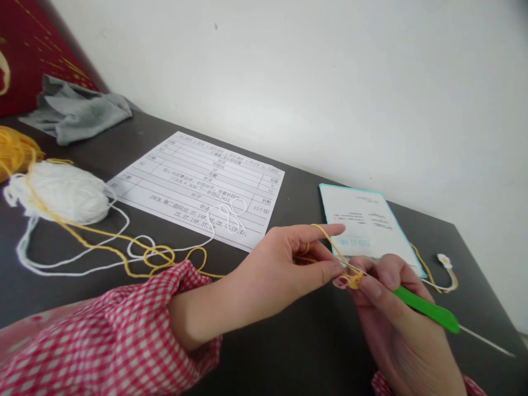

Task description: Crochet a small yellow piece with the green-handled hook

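Yellow yarn (pixel 330 242) runs over the stretched index finger of my left hand (pixel 284 267), whose thumb and other fingers pinch together at the yarn. My right hand (pixel 402 330) is closed round a crochet hook (pixel 429 309) with a green handle and a thin metal shaft at both ends. Between the fingertips of both hands is a small yellow crochet piece (pixel 355 281), with the hook's tip by it. A small pink ring, perhaps a stitch marker (pixel 340 282), hangs at its left. The fingers partly hide the piece.
A white yarn ball (pixel 66 192) and a yellow yarn ball (pixel 16 151) lie left, their strands looping across the dark table (pixel 289 352). Behind are a printed sheet (pixel 198 187), a grey cloth (pixel 82 110) and a cyan-edged booklet (pixel 363 214). A small crocheted flower (pixel 444 261) lies right.
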The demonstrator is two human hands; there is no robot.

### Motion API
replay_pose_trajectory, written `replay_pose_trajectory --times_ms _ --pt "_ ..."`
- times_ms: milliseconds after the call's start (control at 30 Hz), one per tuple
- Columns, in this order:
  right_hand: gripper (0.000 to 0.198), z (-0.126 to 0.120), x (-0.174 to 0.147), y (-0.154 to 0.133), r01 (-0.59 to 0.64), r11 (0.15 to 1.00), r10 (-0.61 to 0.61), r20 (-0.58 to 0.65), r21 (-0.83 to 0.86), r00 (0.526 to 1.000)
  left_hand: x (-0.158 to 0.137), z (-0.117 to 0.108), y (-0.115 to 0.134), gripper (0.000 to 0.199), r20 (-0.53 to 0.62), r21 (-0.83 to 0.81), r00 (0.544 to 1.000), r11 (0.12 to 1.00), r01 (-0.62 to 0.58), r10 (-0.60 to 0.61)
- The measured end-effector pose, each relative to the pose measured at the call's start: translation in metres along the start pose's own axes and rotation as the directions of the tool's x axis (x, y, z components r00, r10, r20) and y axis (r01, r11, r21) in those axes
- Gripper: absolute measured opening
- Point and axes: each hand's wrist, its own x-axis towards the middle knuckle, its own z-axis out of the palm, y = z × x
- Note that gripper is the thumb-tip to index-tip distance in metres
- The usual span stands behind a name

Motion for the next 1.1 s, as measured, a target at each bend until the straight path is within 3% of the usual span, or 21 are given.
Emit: replay_pose_trajectory --times_ms 167,333,533,700,867,967,1100 --pt "0.027 0.002 -0.001 0.000 -0.087 0.996 0.087 0.017 0.000 0.996 -0.007 0.003 -0.002 0.050 -0.030 0.335 0.984 0.929 -0.155 0.176" --pt "0.025 0.005 -0.003 0.001 -0.141 0.990 0.141 0.047 0.005 0.989 -0.012 0.002 -0.008 0.065 0.006 0.473 0.972 0.856 -0.209 0.234" --pt "0.023 0.005 -0.007 0.001 -0.212 0.976 0.208 0.065 0.051 0.976 -0.015 0.001 -0.008 0.028 0.034 0.565 0.964 0.790 -0.237 0.264" --pt "0.024 0.004 -0.008 0.003 -0.208 0.976 0.204 0.066 0.056 0.977 -0.016 0.001 -0.010 0.029 0.012 0.571 0.963 0.789 -0.226 0.268" --pt "0.025 0.002 -0.006 0.005 -0.162 0.986 0.162 0.029 0.023 0.986 -0.008 -0.001 -0.004 0.064 0.006 0.471 0.973 0.857 -0.207 0.232" --pt "0.027 0.003 -0.004 0.002 -0.114 0.993 0.114 0.027 0.008 0.993 0.000 -0.006 0.002 0.058 0.050 0.306 0.990 0.942 -0.140 0.131" --pt "0.028 0.005 -0.002 -0.003 -0.106 0.994 0.105 0.062 0.010 0.993 0.010 -0.019 0.009 0.034 -0.022 0.138 1.000 0.990 -0.004 0.007"
